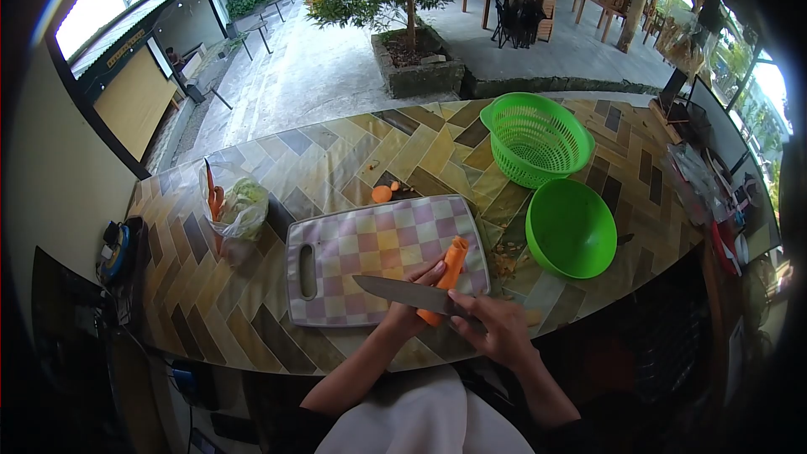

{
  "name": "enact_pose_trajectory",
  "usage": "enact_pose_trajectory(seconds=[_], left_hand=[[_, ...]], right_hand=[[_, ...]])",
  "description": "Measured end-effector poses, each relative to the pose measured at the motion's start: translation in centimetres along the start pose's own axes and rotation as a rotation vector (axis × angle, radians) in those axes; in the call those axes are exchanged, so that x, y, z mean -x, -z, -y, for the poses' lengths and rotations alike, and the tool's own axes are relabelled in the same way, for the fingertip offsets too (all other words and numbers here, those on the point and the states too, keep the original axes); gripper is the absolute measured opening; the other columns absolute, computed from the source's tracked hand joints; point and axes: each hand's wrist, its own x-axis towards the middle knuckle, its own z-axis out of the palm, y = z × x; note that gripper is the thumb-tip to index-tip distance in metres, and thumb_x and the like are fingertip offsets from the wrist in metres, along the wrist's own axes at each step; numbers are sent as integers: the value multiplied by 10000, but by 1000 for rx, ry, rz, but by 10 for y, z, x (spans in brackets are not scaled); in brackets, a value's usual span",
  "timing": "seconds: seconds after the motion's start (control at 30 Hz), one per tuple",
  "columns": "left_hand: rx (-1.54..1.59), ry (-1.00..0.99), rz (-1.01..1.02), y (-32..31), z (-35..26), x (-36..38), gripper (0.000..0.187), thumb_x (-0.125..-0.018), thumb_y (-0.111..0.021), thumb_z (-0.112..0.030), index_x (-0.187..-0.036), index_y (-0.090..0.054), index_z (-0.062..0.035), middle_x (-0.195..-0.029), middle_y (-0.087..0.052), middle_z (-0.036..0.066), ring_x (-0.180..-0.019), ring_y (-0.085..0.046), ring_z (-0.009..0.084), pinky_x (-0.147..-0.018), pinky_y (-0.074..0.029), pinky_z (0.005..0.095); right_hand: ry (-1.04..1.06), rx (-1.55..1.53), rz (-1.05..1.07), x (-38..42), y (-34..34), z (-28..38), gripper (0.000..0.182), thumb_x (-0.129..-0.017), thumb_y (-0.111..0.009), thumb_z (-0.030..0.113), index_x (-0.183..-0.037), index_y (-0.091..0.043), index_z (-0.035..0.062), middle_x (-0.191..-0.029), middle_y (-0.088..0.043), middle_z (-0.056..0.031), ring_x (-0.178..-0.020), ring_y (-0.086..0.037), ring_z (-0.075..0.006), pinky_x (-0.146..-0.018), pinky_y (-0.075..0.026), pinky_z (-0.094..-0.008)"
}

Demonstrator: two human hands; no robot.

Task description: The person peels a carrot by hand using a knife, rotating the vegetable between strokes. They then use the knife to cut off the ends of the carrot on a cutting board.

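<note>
My left hand (pixel 407 316) is closed round a peeled orange carrot (pixel 454 266), which stands at a slant over the right part of the chopping board (pixel 345 235). In my right hand (pixel 498 325) is a kitchen knife (pixel 399 291), its broad blade pointing left and crossing in front of the carrot and my left fingers. The board is checked in pink, white and yellow, with a handle slot at its left end. Just beyond its far edge lie a cut carrot piece (pixel 382 194) and smaller bits.
A green colander (pixel 538 139) stands at the back right, with a green bowl (pixel 572 229) in front of it. Orange peelings (pixel 505 261) lie beside the board. At left rests a plastic bag (pixel 245 217) of vegetables with carrots (pixel 216 200). Wood-patterned covering (pixel 210 286) tops the table.
</note>
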Motion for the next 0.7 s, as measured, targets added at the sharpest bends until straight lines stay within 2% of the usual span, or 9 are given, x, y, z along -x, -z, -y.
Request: enact_pose_trajectory(seconds=[0.1, 0.2, 0.3, 0.4, 0.5, 0.6, 0.7], left_hand=[[10, 13, -22, 1, 0, -1, 409, -989, -539, -280, -1304, -538, -19, -1087, -648, 84, -842, -652, 122, -696, -547, 251], [21, 11, 26, 1, 0, 0, 408, -985, -549, -284, -1291, -548, -15, -1078, -648, 76, -841, -650, 115, -696, -546, 241], [37, 6, 45, 0, -2, 2, 406, -982, -555, -285, -1283, -555, -13, -1066, -648, 66, -843, -647, 107, -696, -545, 235], [14, 10, 80, 5, -2, 0, 410, -982, -558, -279, -1288, -552, -7, -1078, -643, 61, -860, -637, 101, -713, -535, 236], [3, 13, 91, 6, -3, -1, 424, -984, -563, -271, -1303, -545, 9, -1101, -634, 59, -893, -621, 96, -739, -515, 234], [-20, -7, 63, 5, -4, -1, 418, -984, -565, -269, -1294, -552, 11, -1092, -635, 55, -877, -621, 94, -725, -512, 229], [-28, -5, 71, 3, -3, 0, 407, -985, -560, -275, -1278, -561, 7, -1052, -644, 58, -832, -632, 98, -692, -519, 228]], right_hand=[[121, -54, 15, 1, 0, -4, 463, -883, -665, 268, -1328, -552, 214, -770, -597, -34, -641, -620, -221, -565, -493, -364], [18, -24, -22, -1, 1, 0, 425, -829, -716, 180, -1244, -626, 152, -797, -648, -61, -654, -644, -216, -600, -489, -335], [10, -65, -17, -4, 3, 0, 422, -829, -715, 180, -1241, -629, 143, -794, -649, -65, -646, -646, -212, -602, -492, -330], [52, -155, 20, -3, 5, -4, 432, -865, -688, 246, -1287, -602, 212, -769, -622, -43, -638, -625, -214, -575, -492, -353], [7, -110, -12, -4, 4, -5, 430, -861, -691, 232, -1283, -608, 209, -775, -632, -47, -639, -631, -220, -587, -496, -352], [8, -162, 58, -7, 11, 4, 388, -824, -718, 172, -1204, -657, 123, -790, -662, -83, -652, -652, -216, -618, -502, -319], [-40, -161, 17, -7, 10, 0, 388, -827, -713, 176, -1207, -655, 121, -845, -688, -98, -664, -658, -216, -634, -510, -320]])
